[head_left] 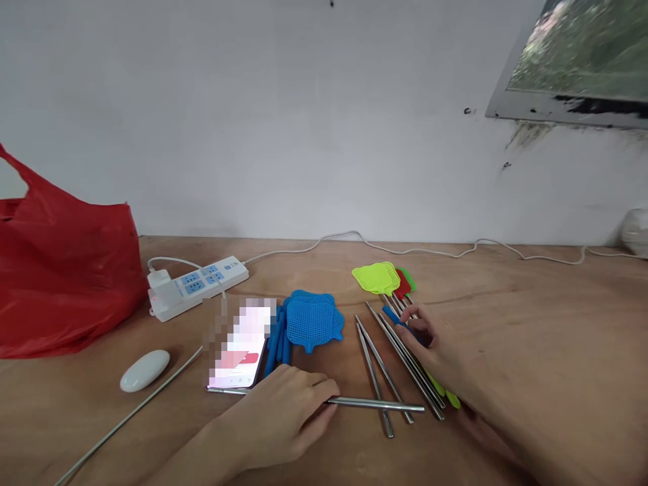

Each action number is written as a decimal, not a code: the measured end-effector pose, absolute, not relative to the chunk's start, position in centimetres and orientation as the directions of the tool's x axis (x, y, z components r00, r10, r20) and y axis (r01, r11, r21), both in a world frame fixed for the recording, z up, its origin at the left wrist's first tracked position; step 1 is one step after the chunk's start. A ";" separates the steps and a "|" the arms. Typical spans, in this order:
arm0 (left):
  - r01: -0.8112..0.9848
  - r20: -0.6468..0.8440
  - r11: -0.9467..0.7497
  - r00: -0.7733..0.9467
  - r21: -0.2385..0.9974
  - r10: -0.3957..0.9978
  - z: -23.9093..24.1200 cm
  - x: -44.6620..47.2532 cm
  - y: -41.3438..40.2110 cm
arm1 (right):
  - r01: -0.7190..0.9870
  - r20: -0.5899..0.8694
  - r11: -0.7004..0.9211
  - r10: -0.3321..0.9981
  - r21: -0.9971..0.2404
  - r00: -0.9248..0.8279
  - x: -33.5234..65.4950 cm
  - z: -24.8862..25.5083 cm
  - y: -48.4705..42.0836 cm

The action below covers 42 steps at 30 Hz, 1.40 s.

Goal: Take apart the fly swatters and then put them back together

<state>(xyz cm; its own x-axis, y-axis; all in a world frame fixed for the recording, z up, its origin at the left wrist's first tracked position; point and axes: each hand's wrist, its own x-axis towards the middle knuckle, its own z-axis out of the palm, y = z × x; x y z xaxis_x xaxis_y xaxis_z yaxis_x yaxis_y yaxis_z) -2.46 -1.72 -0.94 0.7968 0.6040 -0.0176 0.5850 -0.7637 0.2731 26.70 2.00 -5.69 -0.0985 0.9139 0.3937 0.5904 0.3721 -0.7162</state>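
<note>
My left hand is closed around a thin metal rod that lies crosswise, low over the table. The fingers of my right hand are bent around a blue tube-shaped handle; part of it is hidden by the hand. Several loose metal rods lie between the two hands. Blue fly swatter heads are stacked beyond my left hand, beside several blue handles. Past my right hand lie fly swatters with yellow-green, red and green heads.
A lit phone, partly blurred, lies left of the blue handles. Farther left are a white mouse-shaped object, a white power strip with a plugged-in charger, and a red plastic bag. A white cable runs along the wall.
</note>
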 end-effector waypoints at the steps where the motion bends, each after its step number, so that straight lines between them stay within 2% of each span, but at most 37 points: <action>1: 0.582 -0.012 -0.768 0.799 0.268 0.601 -1.0 -2.5 -1.6 | 0.574 0.381 0.376 0.917 -0.727 -0.117 26.6 -5.5 1.9; 6: 0.569 0.027 -0.781 0.804 0.257 0.594 -0.7 -2.8 -1.3 | 0.425 0.195 0.283 0.951 -0.860 -0.240 26.2 -3.8 0.7; 8: 0.553 0.036 -0.793 0.814 0.258 0.579 -0.7 -2.7 -1.3 | 0.382 0.188 0.297 0.936 -0.875 -0.296 26.2 -3.2 0.4; 10: 0.537 0.046 -0.803 0.823 0.259 0.566 -0.9 -2.6 -1.4 | 0.389 0.227 0.326 0.933 -0.862 -0.277 26.4 -2.7 0.2; 13: 0.519 0.073 -0.813 0.830 0.264 0.553 -1.3 -2.3 -1.5 | 0.444 0.250 0.341 0.935 -0.828 -0.252 26.5 -2.2 0.0; 17: 0.515 0.140 -0.820 0.819 0.251 0.557 -1.9 -2.1 -1.3 | 0.543 0.203 0.403 0.898 -0.737 -0.391 26.1 -1.7 -0.3; 21: 0.506 0.224 -0.837 0.808 0.209 0.544 -2.7 -2.0 -0.9 | 0.567 0.213 0.501 0.841 -0.654 -0.497 25.7 -1.9 -0.7; 26: 0.514 0.370 -0.837 0.753 0.185 0.544 -3.5 -1.8 -0.6 | 0.615 0.229 0.673 0.729 -0.411 -0.645 25.0 -2.7 -1.0; 29: 0.548 0.494 -0.823 0.680 0.148 0.542 -3.3 -1.9 -0.8 | 0.667 0.214 0.651 0.755 -0.364 -0.620 24.9 -3.1 -0.8; 32: 0.547 0.597 -0.830 0.630 0.114 0.497 -2.9 -1.9 -1.1 | 0.731 0.245 0.519 0.854 -0.444 -0.458 25.2 -3.6 -0.4; 34: 0.537 0.568 -0.835 0.653 0.121 0.502 -3.0 -1.7 -1.3 | 0.750 0.296 0.431 0.900 -0.503 -0.319 25.4 -3.7 -0.1; 36: 0.576 0.459 -0.803 0.678 0.152 0.573 -3.3 -1.3 -1.2 | 0.751 0.332 0.375 0.918 -0.543 -0.219 25.5 -3.8 0.1; 39: 0.641 0.278 -0.750 0.699 0.165 0.659 -4.1 -0.4 -1.0 | 0.737 0.344 0.344 0.925 -0.581 -0.162 25.5 -3.9 0.3; 42: 0.690 0.197 -0.697 0.668 0.198 0.717 -4.5 0.0 -0.9 | 0.725 0.347 0.331 0.928 -0.605 -0.134 25.5 -4.0 0.4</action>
